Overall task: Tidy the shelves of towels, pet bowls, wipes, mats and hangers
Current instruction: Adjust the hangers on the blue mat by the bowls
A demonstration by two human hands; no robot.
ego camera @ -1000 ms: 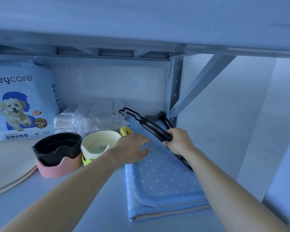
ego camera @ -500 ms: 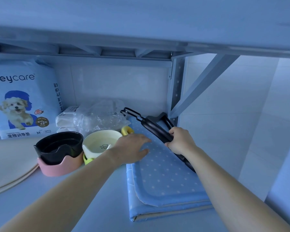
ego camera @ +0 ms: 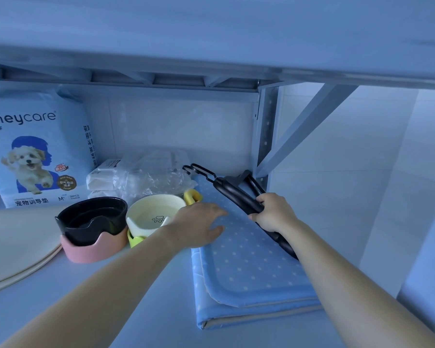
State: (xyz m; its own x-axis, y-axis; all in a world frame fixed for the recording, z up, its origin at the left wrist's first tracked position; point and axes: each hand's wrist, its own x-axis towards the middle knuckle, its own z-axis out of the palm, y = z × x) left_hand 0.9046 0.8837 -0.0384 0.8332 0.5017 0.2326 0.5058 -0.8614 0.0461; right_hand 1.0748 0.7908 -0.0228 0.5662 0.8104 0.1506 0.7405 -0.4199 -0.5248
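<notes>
A folded blue mat with white dots [ego camera: 246, 267] lies on the right side of the shelf. A bundle of black hangers [ego camera: 230, 190] rests along the mat's right edge, hooks pointing to the back. My right hand [ego camera: 271, 212] is closed around the hangers' middle. My left hand [ego camera: 199, 224] lies flat on the mat's left part, fingers spread, holding nothing. Left of the mat stands a cream bowl with a paw print [ego camera: 156, 216] in a yellow-green base, then a black bowl [ego camera: 92, 219] nested in a pink bowl [ego camera: 93, 249].
A pet pad pack with a dog picture [ego camera: 35, 151] stands at the back left. Plastic-wrapped white packs [ego camera: 136, 177] lie behind the bowls. A beige round mat [ego camera: 13, 247] lies at the far left. The shelf's upright post [ego camera: 265, 136] and diagonal brace [ego camera: 304, 131] bound the right side.
Both hands hold nearly the same pose on the mat and hangers. The view has shifted slightly.
</notes>
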